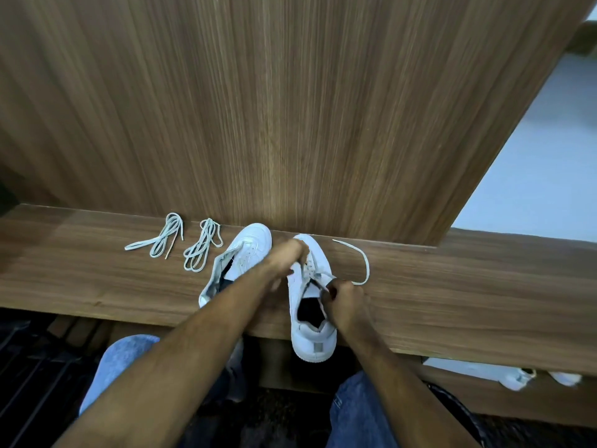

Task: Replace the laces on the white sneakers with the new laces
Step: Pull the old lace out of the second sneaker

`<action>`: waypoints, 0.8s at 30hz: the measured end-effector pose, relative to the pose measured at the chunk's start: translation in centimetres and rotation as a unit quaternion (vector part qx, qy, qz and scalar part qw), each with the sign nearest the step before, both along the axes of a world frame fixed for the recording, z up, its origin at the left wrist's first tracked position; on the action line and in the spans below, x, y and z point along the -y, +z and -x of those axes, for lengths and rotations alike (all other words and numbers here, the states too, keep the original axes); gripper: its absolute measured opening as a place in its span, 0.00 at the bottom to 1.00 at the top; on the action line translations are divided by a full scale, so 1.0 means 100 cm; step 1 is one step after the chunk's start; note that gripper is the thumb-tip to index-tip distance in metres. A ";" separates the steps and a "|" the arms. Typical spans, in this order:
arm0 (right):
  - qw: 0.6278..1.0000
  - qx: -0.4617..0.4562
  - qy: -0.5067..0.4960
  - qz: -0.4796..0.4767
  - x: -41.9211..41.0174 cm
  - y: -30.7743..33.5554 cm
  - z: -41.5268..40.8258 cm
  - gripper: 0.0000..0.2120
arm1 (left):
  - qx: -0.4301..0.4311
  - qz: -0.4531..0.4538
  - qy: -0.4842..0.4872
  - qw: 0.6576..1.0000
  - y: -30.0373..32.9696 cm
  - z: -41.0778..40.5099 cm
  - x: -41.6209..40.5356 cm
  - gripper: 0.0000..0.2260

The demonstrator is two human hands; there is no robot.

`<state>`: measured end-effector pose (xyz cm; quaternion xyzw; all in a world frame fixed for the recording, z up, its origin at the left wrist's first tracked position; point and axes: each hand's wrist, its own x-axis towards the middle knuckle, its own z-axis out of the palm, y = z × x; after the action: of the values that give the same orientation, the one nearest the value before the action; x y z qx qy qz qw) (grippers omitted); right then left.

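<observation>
Two white sneakers lie on a narrow wooden ledge (452, 286). The left sneaker (248, 250) has no lace and leans on its side. The right sneaker (311, 331) points away from me, its heel hanging over the ledge's front edge. My left hand (287, 253) rests over its toe and eyelets. My right hand (345, 302) pinches a white lace (366, 263) beside the tongue; the lace loops out to the right on the ledge. Two bundled laces lie to the left, the far-left bundle (161, 242) and the nearer bundle (200, 250).
A tall wooden panel (290, 108) rises right behind the ledge. Pale floor (549, 156) shows at the right. My knees in blue jeans (119, 360) sit under the ledge. White cloth items (513, 376) lie on a lower shelf at right.
</observation>
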<state>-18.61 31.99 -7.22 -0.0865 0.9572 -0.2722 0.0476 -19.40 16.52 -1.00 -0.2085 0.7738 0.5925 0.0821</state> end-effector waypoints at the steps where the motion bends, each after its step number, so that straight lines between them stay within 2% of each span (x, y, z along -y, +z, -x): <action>1: 1.000 -0.004 0.005 -0.009 0.001 0.001 0.000 0.10 | -0.019 -0.069 0.027 0.997 0.015 0.001 0.002 0.06; 2: 1.000 -0.008 0.006 -0.015 0.001 0.002 -0.001 0.10 | -0.040 -0.116 0.041 0.992 0.030 0.001 0.005 0.04; 3: 1.000 -0.008 0.006 -0.017 0.001 0.002 0.000 0.10 | -0.053 -0.145 0.051 0.987 0.045 0.001 0.007 0.05; 5: 1.000 0.001 0.008 -0.019 0.000 0.003 0.000 0.10 | -0.073 -0.168 0.071 0.981 0.071 0.005 0.015 0.11; 8: 1.000 0.004 0.015 -0.018 -0.001 0.003 0.000 0.10 | -0.117 -0.210 0.103 0.965 0.104 0.016 0.025 0.04; 10: 1.000 -0.001 0.017 -0.015 -0.003 0.004 -0.001 0.09 | -0.144 -0.193 0.130 0.962 0.121 0.021 0.030 0.06; 13: 1.000 -0.001 0.025 -0.012 -0.002 0.004 -0.002 0.10 | -0.160 -0.119 0.164 0.966 0.121 0.031 0.032 0.04; 16: 0.999 -0.007 0.019 -0.032 -0.001 0.007 -0.003 0.10 | -0.138 0.035 0.199 0.970 0.085 0.035 0.034 0.04; 18: 0.999 -0.011 0.014 -0.044 0.000 0.007 -0.003 0.11 | -0.073 0.194 0.146 0.967 0.048 0.024 0.031 0.16; 20: 0.999 -0.011 0.009 -0.050 0.001 0.006 -0.002 0.12 | -0.038 0.326 0.096 0.940 0.012 0.004 0.020 0.26; 22: 0.999 -0.007 0.009 -0.047 0.002 0.004 0.000 0.12 | -0.051 0.333 0.065 0.939 -0.019 -0.013 0.006 0.27; 24: 0.999 0.001 0.010 -0.040 0.002 0.002 0.002 0.12 | -0.052 0.290 0.021 0.955 -0.039 -0.026 -0.005 0.22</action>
<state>-18.85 31.79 -6.98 -0.0936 0.9663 -0.2336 0.0544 -16.83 16.97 -4.87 -0.2086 0.9110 0.3541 -0.0352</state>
